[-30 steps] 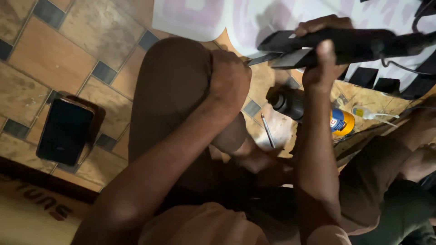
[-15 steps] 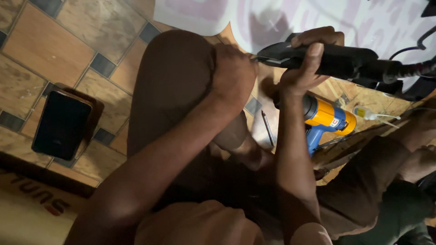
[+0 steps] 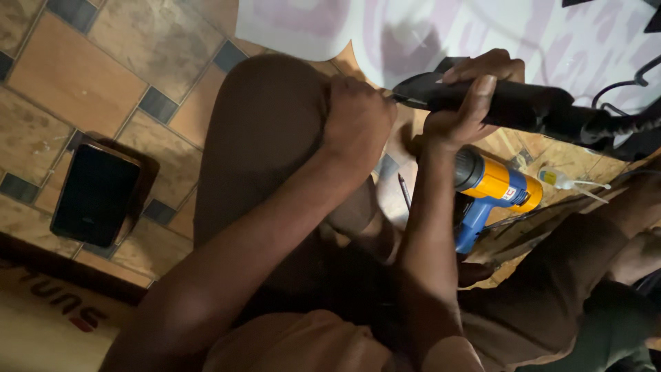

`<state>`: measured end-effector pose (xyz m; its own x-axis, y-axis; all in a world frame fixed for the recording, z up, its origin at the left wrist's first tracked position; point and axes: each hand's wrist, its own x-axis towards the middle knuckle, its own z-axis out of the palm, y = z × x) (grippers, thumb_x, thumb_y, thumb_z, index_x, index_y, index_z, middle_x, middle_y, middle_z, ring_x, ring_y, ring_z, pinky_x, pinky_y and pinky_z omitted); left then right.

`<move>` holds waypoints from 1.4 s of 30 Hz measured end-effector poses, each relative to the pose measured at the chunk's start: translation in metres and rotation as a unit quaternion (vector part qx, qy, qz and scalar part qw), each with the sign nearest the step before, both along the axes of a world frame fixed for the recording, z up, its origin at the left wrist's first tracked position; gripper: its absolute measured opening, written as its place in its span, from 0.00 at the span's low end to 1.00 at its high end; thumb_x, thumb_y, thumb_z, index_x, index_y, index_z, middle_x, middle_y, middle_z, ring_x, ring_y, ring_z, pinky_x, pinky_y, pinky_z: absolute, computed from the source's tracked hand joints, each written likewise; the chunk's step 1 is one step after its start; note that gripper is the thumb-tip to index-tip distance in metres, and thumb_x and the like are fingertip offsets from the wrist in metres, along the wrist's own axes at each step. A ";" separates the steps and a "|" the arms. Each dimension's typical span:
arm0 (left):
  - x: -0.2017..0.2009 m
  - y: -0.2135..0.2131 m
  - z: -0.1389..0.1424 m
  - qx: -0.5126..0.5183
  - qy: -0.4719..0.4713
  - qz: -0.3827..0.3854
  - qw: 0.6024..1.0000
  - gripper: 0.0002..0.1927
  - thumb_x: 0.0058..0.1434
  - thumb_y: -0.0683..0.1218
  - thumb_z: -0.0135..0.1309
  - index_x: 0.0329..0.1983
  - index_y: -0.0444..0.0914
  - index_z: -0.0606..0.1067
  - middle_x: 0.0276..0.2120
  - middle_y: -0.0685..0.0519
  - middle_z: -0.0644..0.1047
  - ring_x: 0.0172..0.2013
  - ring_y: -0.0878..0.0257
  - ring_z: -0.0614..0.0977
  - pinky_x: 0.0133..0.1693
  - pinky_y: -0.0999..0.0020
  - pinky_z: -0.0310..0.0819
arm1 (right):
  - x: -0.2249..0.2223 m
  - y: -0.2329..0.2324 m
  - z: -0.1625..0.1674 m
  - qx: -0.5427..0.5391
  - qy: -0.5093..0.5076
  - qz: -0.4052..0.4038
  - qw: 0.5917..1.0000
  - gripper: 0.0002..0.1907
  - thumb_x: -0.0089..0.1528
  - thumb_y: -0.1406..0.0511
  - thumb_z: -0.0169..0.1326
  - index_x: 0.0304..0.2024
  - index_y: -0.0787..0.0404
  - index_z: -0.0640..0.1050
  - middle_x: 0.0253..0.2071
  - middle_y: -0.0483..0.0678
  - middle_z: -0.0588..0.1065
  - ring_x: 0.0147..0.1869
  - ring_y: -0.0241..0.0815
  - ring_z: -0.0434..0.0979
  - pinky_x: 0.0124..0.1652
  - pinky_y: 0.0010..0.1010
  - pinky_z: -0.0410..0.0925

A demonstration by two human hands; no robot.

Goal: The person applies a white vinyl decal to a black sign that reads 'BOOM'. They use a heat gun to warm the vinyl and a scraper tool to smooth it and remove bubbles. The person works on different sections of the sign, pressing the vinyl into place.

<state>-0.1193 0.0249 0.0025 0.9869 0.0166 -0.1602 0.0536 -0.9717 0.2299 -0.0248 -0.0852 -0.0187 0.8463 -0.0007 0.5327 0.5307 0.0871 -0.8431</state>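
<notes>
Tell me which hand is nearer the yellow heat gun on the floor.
Right. The right hand, gripping a black tool, is just above the heat gun. The left hand rests on the raised knee, farther to the gun's left.

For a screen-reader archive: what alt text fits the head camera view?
A right hand grips a long black device while the left hand is fisted at its tip, over a raised knee. A yellow-and-blue power tool and a dark phone lie on tiled floor.

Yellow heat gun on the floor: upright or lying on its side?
On its side: the yellow heat gun lies flat on the tiled floor, blue handle pointing sideways along it.
</notes>
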 end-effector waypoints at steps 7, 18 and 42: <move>0.035 -0.016 -0.013 -0.053 -0.124 0.062 0.989 0.11 0.42 0.47 0.57 0.29 0.42 0.78 0.28 0.51 0.78 0.32 0.58 0.80 0.35 0.64 0.70 | -0.006 -0.001 0.004 0.019 0.024 0.012 0.999 0.19 0.68 0.54 0.53 0.37 0.62 0.67 0.27 0.51 0.67 0.25 0.39 0.66 0.29 0.28 0.65; 0.045 -0.016 -0.032 -0.106 -0.093 0.004 0.990 0.02 0.52 0.44 0.57 0.27 0.45 0.80 0.30 0.49 0.82 0.35 0.53 0.84 0.40 0.58 0.75 | -0.016 -0.002 0.015 0.027 0.039 0.026 0.999 0.22 0.66 0.51 0.55 0.37 0.64 0.67 0.31 0.52 0.67 0.31 0.40 0.68 0.35 0.29 0.65; -0.003 -0.003 -0.001 0.033 0.048 -0.020 0.998 0.09 0.61 0.47 0.51 0.31 0.50 0.82 0.26 0.54 0.83 0.35 0.56 0.83 0.44 0.51 0.66 | -0.016 -0.008 0.014 -0.001 0.050 0.053 0.997 0.22 0.67 0.51 0.55 0.39 0.64 0.68 0.34 0.51 0.70 0.31 0.40 0.70 0.34 0.29 0.67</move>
<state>-0.1219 0.0217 0.0016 0.9672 -0.0088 -0.2539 0.0333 -0.9864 0.1611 -0.0406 -0.0928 -0.0043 0.8905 0.0931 0.4454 0.4318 0.1359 -0.8917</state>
